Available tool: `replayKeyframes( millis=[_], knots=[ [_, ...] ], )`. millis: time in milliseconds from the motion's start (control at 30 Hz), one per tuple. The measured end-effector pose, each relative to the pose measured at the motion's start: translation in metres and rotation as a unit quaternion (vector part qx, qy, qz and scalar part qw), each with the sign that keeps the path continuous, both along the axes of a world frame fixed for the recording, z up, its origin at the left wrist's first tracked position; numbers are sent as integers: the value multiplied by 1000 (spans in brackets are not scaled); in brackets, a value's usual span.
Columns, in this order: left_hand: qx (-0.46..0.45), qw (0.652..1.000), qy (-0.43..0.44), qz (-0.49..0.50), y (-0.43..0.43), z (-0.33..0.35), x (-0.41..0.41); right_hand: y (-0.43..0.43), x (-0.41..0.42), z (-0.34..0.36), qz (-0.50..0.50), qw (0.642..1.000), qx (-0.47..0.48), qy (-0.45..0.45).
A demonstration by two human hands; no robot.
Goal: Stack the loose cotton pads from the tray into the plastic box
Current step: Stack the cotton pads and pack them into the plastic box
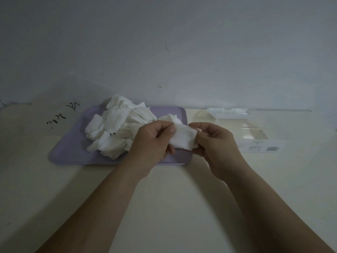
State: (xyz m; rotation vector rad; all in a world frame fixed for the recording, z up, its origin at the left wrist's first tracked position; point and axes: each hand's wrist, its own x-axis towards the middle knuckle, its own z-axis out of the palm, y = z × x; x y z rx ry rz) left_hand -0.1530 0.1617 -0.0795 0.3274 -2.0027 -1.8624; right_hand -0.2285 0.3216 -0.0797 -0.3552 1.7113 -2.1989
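— What are the hands doing on your feed?

— I see both of them on one small bundle of pads (183, 138). My view has the left hand (151, 143) curled round its left end, thumb pressed on the top sheet. The right hand (215, 145) pinches the right end between its bent fingers and thumb. The bundle lies roughly level between them, its edges a little uneven.

— And where is that bundle?

— Held in the air above the near right corner of the tray (73, 152), not touching it as far as I can make out.

— The other pads?

— I count a loose heap of pads (116, 126) on the tray, piled crookedly across its middle and far side, just left of the left hand.

— The box?

— The clear box (242, 125) sits on the table (173, 198) to the right of the tray, close beside it, its lid raised at the far edge and a printed label along the near side. I cannot tell whether any pads lie inside.

— Anything else?

— Some black marks (62, 115) on the table at the far left, and a plain wall (164, 42) behind.
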Motion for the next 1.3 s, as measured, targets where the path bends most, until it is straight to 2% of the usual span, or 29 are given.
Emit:
replayKeyframes(
  millis=[600, 933, 1033, 1300],
  knots=[
    [70, 997, 32, -8, 3, -1, 2, -2, 6, 1, 24, 1000, -17, 6],
    [88, 995, 36, 19, 2, -5, -3, -5, 7, 3, 75, 993, -83, -40],
    [83, 996, 36, 30, 2, -6, -3, -2, 8, 6, 100, 988, -104, -46],
    [9, 998, 30, 59, 2, -11, -5, -3, 8, -3, 47, 998, -28, 21]
  ],
)
